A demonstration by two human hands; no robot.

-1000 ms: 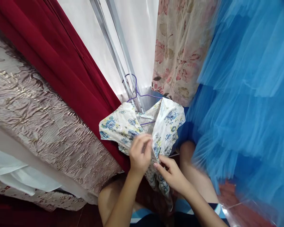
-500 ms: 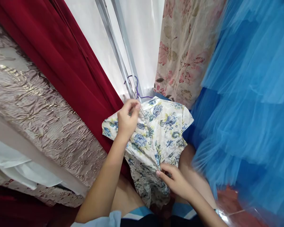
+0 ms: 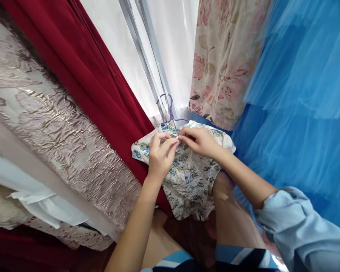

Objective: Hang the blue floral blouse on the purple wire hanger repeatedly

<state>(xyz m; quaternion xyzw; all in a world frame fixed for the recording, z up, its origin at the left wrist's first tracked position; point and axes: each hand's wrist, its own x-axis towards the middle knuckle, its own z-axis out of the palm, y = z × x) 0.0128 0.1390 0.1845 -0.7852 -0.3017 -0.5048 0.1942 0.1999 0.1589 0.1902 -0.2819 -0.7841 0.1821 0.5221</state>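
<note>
A white dress (image 3: pixel 187 177) with blue flowers and green-yellow leaves hangs on a purple hanger (image 3: pixel 171 107) in front of me. Its short sleeves spread to both sides. At the middle of its neckline my left hand (image 3: pixel 162 153) is closed in a pinch on the fabric edge. Fingertip to fingertip with it, my right hand (image 3: pixel 200 141) pinches the same spot from the right. Whatever small part lies between the fingertips is too small to make out. Both hands cover part of the upper front.
Metal poles (image 3: pixel 147 53) rise behind the hanger against a white cloth (image 3: pixel 104 34). Dark red fabric (image 3: pixel 82 79) and a shiny embossed cloth (image 3: pixel 59 113) hang at left. A pink-flowered cloth (image 3: pixel 221 68) and blue tulle (image 3: pixel 297 105) hang at right. My knees flank the dress.
My right hand has gone up from the lower front of the dress to the neckline, meeting my left hand. The crease down the front no longer stands pulled out, and the hem sits higher.
</note>
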